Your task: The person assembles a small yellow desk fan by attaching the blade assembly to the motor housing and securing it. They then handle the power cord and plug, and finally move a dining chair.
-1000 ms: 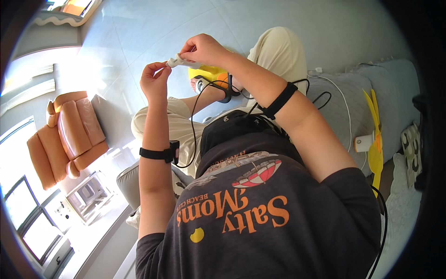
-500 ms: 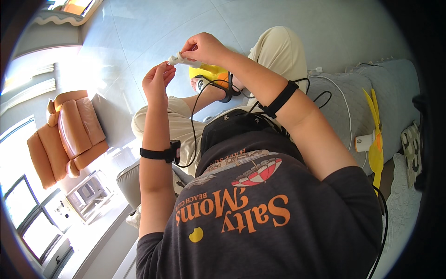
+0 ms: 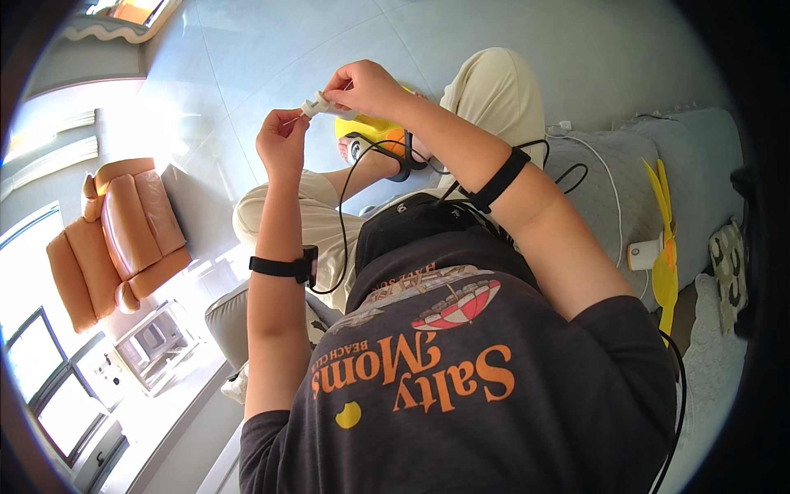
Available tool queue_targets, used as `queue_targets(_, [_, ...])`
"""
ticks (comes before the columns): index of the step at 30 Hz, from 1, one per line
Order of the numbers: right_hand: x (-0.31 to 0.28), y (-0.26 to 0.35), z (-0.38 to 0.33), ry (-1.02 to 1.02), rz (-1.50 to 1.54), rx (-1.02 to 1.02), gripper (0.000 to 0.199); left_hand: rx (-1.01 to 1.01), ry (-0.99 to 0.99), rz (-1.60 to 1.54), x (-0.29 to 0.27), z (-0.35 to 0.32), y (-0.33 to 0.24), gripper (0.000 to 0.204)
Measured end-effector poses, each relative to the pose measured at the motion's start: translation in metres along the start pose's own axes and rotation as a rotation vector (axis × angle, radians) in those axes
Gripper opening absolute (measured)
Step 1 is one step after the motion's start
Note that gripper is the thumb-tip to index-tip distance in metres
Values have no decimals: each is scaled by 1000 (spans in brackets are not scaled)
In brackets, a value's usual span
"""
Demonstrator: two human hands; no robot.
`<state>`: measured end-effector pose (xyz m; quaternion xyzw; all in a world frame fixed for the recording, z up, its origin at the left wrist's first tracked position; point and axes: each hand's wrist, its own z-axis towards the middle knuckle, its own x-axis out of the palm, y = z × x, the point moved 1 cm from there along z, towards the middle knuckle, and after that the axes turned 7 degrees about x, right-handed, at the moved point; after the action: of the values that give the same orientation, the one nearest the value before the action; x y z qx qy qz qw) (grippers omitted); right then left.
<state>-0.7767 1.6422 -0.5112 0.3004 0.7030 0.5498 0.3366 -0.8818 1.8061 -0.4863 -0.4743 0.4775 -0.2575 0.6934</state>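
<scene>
My right hand (image 3: 362, 86) pinches a small white tube-like plastic piece (image 3: 336, 108) with a knobbed end, held in front of me above my legs. A thin pale strand shows by its fingers. My left hand (image 3: 281, 142) is closed, with thumb and fingertips pinched together at the knobbed end of the white piece. What lies between those fingertips is too small to make out. Below the right hand is a yellow and orange object (image 3: 374, 129) near my foot. Its shape is partly hidden by the white piece and my leg.
Black cables (image 3: 350, 177) run from my left armband across my lap. A grey padded seat (image 3: 588, 185) lies to the right, with a white cylinder (image 3: 644, 253) beside yellow blade-like strips (image 3: 665, 247). A brown leather armchair (image 3: 123, 239) stands at left on the grey tiled floor (image 3: 271, 49).
My left hand has drawn its fingers in, from loosely spread to a tight pinch, and shifted slightly right. My right hand stays on the white piece, moving only a little.
</scene>
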Motion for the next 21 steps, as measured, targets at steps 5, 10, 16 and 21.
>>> queue_targets(5, [-4, 3, 1, 43, -66, 24, 17, 297, -69, 232, 5, -5, -6, 7])
queue_targets(10, [-4, 1, 4, 48, -60, 10, 21, -139, -35, -235, -2, -6, -9, 11])
queue_targets(16, [0, -2, 3, 17, -59, -11, 23, -416, -53, -627, -9, -1, -4, 27])
queue_targets(21, [-1, 1, 2, 10, -89, -8, 22, -527, 18, -713, -13, 7, -4, 28])
